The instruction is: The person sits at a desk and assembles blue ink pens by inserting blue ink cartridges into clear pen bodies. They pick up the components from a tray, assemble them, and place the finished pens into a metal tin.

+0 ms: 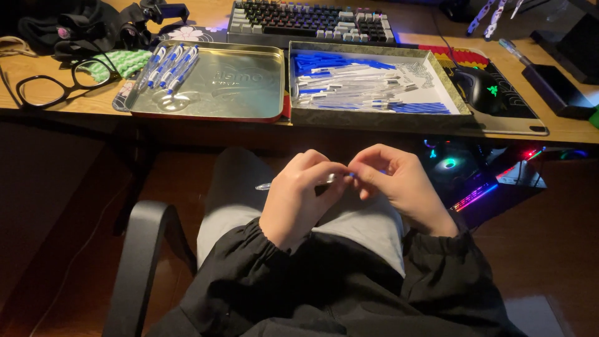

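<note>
One wooden desk (75, 103) carries two trays: a box (299, 115) heaped with pen parts beyond counting, and a metal tray (243, 81) holding about five finished pens (168, 64). Over the lap, left hand (299, 200) and right hand (399, 184) pinch one clear pen (267, 185) between them.

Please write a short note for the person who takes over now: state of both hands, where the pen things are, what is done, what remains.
Left hand: fingers closed on a clear pen over the lap; its tip points left.
Right hand: fingers pinch the pen's blue end.
Metal tray on the desk: a few put-together pens lie in its left corner, so those look done.
Box beside it: many loose clear and blue pen parts remain.
The pen in hand looks not yet finished; whether its end is fully seated I cannot tell.
</note>
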